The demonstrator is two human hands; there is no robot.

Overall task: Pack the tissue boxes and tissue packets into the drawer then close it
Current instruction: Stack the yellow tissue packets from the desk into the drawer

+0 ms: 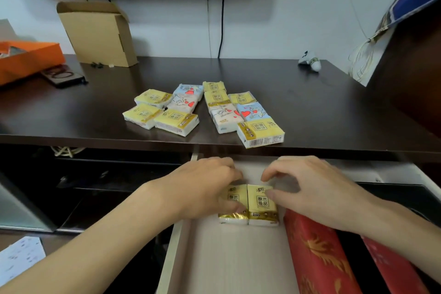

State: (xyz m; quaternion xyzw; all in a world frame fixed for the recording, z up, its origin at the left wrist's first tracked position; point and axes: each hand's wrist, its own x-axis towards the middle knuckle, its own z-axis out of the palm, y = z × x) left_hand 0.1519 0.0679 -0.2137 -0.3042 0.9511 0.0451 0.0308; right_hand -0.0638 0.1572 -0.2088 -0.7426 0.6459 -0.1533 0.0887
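Pale wood grain is lining the open drawer [229,258], nearest the camera. Two red boxes [317,253] with gold print are lying along its right side. Two yellow packets [261,205], glossy with gold bands, are sitting side by side, touching, on the drawer floor. Both hands are resting on them: the left hand [202,188] is lying over the left packet with fingers curled, and the right hand [317,188] is pinching loosely at the other's top corner. Farther back, eleven packets [176,122] are lying on the dark tabletop [71,107], seven yellow and four with red hearts. A cardboard box [97,33] is standing against the wall.
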